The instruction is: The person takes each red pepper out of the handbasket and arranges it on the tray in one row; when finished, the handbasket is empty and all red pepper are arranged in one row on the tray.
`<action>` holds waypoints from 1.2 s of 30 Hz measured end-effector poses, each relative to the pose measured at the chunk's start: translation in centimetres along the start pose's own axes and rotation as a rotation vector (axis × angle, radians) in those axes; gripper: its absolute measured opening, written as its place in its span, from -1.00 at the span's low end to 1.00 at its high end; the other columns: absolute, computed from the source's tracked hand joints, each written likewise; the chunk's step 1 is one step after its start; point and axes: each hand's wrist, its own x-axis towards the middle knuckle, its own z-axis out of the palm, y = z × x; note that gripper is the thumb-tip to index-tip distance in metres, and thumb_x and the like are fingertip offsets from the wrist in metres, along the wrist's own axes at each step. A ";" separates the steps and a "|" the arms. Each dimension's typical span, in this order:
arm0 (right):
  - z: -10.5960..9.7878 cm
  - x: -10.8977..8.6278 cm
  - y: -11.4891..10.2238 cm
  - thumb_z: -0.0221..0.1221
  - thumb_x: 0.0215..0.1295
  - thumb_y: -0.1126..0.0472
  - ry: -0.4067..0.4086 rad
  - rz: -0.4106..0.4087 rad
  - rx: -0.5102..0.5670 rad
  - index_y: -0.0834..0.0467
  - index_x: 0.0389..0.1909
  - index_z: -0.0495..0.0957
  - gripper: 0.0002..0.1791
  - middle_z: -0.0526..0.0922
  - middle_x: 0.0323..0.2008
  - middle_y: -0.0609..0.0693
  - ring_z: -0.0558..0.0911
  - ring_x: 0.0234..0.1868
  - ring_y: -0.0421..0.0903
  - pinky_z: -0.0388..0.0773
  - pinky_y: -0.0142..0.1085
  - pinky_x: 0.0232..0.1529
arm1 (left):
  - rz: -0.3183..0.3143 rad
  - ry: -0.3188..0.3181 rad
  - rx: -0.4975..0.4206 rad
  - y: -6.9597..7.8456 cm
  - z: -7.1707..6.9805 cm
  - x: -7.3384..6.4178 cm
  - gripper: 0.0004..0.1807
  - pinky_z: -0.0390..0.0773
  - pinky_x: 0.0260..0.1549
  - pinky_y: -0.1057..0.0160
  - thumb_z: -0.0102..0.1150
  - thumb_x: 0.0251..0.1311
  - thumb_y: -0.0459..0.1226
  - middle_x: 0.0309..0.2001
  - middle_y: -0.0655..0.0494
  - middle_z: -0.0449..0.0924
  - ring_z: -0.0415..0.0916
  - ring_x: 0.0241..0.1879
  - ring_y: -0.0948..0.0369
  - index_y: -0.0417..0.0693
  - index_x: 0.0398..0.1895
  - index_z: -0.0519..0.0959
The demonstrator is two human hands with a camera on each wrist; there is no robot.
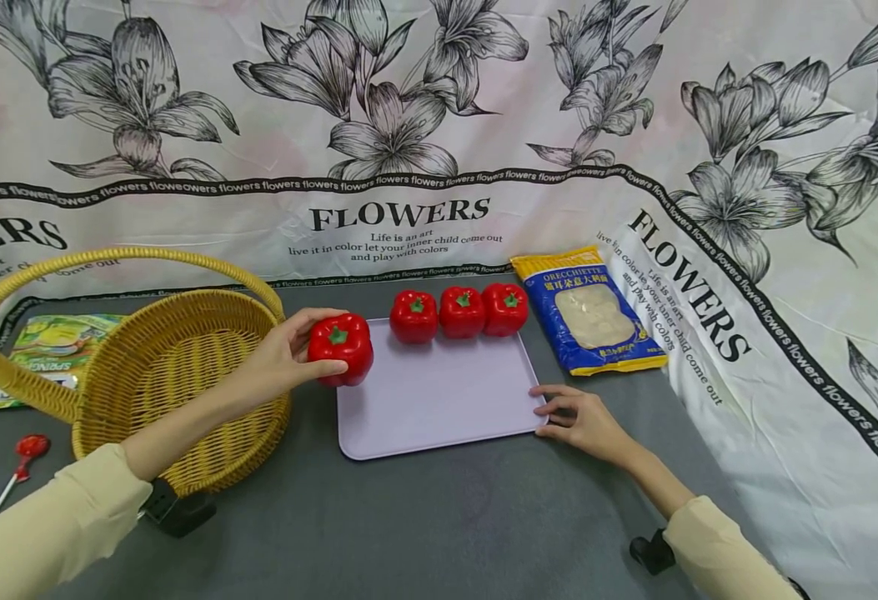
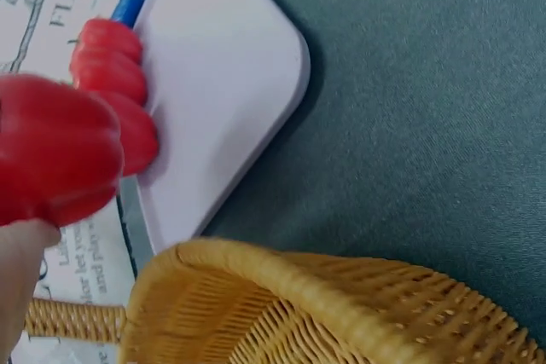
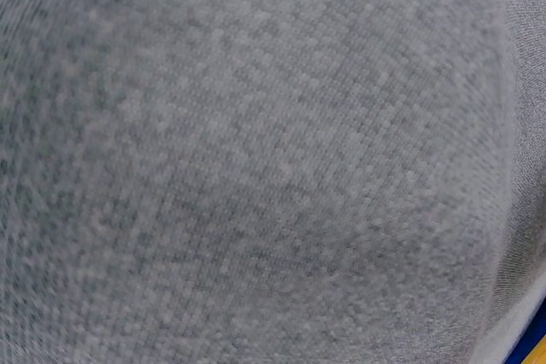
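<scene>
My left hand [image 1: 288,350] grips a glossy red bell pepper [image 1: 341,346] with a green stem, thumb on its near side. It overlaps the left end of a pale lilac tray [image 1: 439,396] in the head view; the left wrist view shows the pepper [image 2: 51,151] and part of the thumb. Along the tray's far edge stand a left red bell pepper [image 1: 413,321], a middle one [image 1: 461,317] and a right one [image 1: 505,312]. At the tray's right edge, near the front corner, the fingertips of my right hand [image 1: 577,421] rest on the rim.
Left of the tray stands a yellow wicker basket [image 1: 176,367] with a tall handle. A green packet [image 1: 56,354] lies behind it, and a red lollipop [image 1: 29,454] to its left. A blue and yellow orecchiette bag [image 1: 589,312] lies right of the tray, beside the floral cloth [image 1: 408,233].
</scene>
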 end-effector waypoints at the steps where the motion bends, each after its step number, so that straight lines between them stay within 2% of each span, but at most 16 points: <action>1: 0.0 0.0 0.0 0.42 0.03 0.27 0.000 -0.001 0.001 0.20 -0.24 0.70 -0.76 0.56 0.12 0.10 0.53 0.12 0.04 0.59 -0.25 -0.08 | -0.013 0.012 0.006 0.1 0.2 0.2 -0.27 0.50 0.08 0.13 0.36 0.11 -0.29 0.27 -0.08 0.29 0.30 0.25 -0.02 -0.10 0.34 0.24; 5: 0.0 -0.1 0.2 0.42 0.03 0.27 -0.002 -0.002 0.004 0.19 -0.24 0.70 -0.77 0.56 0.12 0.10 0.53 0.12 0.04 0.59 -0.26 -0.07 | -0.059 0.057 0.007 0.3 0.9 1.2 -0.25 0.46 0.11 0.04 0.35 0.11 -0.29 0.29 -0.11 0.30 0.30 0.26 -0.03 -0.10 0.36 0.24; 11: 0.0 -0.1 0.3 0.42 0.03 0.28 0.001 -0.007 0.003 0.20 -0.23 0.70 -0.76 0.56 0.12 0.10 0.53 0.12 0.04 0.59 -0.25 -0.08 | -0.138 0.103 -0.016 0.0 2.2 2.6 -0.24 0.43 0.14 0.00 0.34 0.10 -0.36 0.29 -0.17 0.29 0.29 0.25 -0.07 -0.16 0.37 0.23; 17: -0.1 -0.1 0.3 0.42 0.04 0.28 -0.004 0.002 -0.009 0.21 -0.23 0.70 -0.76 0.55 0.13 0.09 0.53 0.13 0.04 0.58 -0.23 -0.06 | -0.209 0.154 0.059 -0.6 3.0 3.8 -0.22 0.42 0.16 -0.02 0.39 0.02 -0.36 0.26 -0.18 0.33 0.30 0.22 -0.08 -0.19 0.34 0.26; 21: 0.0 -0.1 0.3 0.42 0.03 0.28 -0.002 0.006 -0.008 0.21 -0.23 0.70 -0.76 0.56 0.13 0.09 0.53 0.12 0.04 0.58 -0.24 -0.06 | -0.193 0.147 0.051 -1.0 2.9 4.6 -0.24 0.40 0.18 -0.02 0.37 0.04 -0.40 0.26 -0.19 0.33 0.30 0.23 -0.09 -0.22 0.34 0.26; 26: 0.0 -0.1 0.3 0.42 0.02 0.29 0.004 -0.003 -0.008 0.22 -0.24 0.70 -0.76 0.56 0.12 0.08 0.54 0.12 0.03 0.58 -0.25 -0.07 | -0.140 0.075 0.025 -1.6 2.4 5.4 -0.26 0.31 0.25 0.01 0.33 0.08 -0.43 0.29 -0.24 0.29 0.27 0.27 -0.10 -0.28 0.34 0.23; 31: 0.0 -0.1 0.3 0.42 0.04 0.28 -0.001 -0.011 -0.015 0.22 -0.23 0.70 -0.76 0.56 0.12 0.08 0.52 0.13 0.03 0.58 -0.23 -0.06 | -0.111 0.020 0.115 -2.4 1.6 5.9 -0.24 0.34 0.22 -0.01 0.35 0.05 -0.44 0.27 -0.28 0.32 0.31 0.25 -0.12 -0.29 0.35 0.25; 36: -0.1 -0.1 0.3 0.42 0.03 0.30 0.008 -0.017 -0.015 0.23 -0.23 0.70 -0.76 0.56 0.11 0.11 0.52 0.12 0.08 0.58 -0.22 -0.07 | -0.127 0.026 0.159 -2.5 1.5 6.2 -0.20 0.35 0.22 -0.02 0.36 0.06 -0.41 0.27 -0.29 0.32 0.33 0.23 -0.13 -0.27 0.38 0.22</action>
